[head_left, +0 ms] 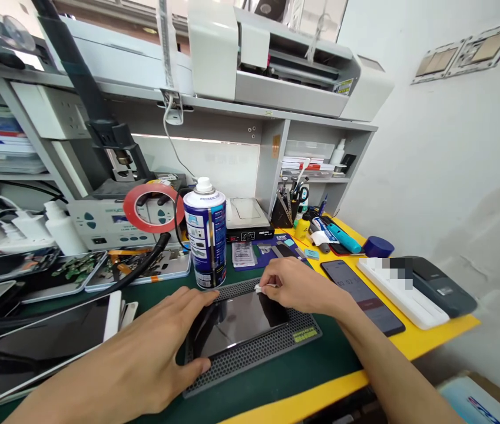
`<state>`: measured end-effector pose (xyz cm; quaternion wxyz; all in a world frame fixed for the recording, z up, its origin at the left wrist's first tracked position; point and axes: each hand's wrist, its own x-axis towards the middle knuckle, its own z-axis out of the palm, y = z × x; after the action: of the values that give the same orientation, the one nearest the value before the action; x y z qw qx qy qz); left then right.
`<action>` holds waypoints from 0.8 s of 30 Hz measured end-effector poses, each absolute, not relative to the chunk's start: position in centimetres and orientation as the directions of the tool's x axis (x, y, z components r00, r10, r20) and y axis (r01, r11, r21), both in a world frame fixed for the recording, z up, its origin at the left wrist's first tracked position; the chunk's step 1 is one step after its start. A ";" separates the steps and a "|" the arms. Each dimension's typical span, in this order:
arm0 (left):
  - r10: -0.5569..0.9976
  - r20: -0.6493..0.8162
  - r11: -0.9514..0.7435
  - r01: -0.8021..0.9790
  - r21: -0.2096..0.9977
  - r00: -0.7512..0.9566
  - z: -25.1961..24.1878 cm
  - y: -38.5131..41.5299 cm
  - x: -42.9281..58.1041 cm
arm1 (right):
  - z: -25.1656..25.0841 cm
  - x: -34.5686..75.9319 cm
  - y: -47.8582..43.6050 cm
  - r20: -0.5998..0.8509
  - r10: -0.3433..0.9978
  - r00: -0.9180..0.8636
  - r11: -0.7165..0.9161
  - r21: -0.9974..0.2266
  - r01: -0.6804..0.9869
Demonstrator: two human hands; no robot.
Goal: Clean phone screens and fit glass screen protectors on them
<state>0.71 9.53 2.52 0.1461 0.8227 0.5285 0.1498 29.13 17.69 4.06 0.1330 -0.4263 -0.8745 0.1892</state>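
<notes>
A dark, glossy phone screen (238,323) lies face up on a grey honeycomb-patterned mat (250,364). My left hand (161,347) spans the screen's left end, its fingers spread, with the fingertips at the upper edge and the thumb at the lower one. Pinched in the fingers of my right hand (296,285) is a small white wipe (259,288), held at the screen's upper edge. Just behind the mat stands a blue and white spray can (205,235).
A red tape roll (153,206) leans by the can. Opened tablets (42,335) are stacked at left. On the right lie a phone with a timer (362,297), a white box (402,292) and a yellow bottle (303,226). A shelf (214,109) rises behind, carrying a white machine (294,94).
</notes>
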 end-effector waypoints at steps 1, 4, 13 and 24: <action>0.911 0.056 -0.396 0.827 0.400 0.409 2.7 9.5 0.8 | 4.0 28.8 17.5 0.091 0.796 -0.598 0.575 -0.423 0.701; 0.898 0.009 -0.403 0.816 0.415 0.440 2.9 9.5 0.8 | 3.6 27.7 16.9 0.128 0.793 -0.595 0.596 -0.362 0.716; 0.865 0.125 -0.490 0.760 0.428 0.487 2.1 9.9 0.7 | 2.3 23.4 14.4 0.204 0.615 -0.762 0.784 -0.263 0.562; 0.880 0.037 -0.446 0.796 0.410 0.474 2.2 9.9 0.4 | 3.4 26.1 15.5 0.103 0.721 -0.685 0.670 -0.353 0.653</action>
<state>0.44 9.87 2.21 0.1707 0.8414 0.4977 0.1231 26.08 15.54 3.43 0.1180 -0.3791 -0.9062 0.1456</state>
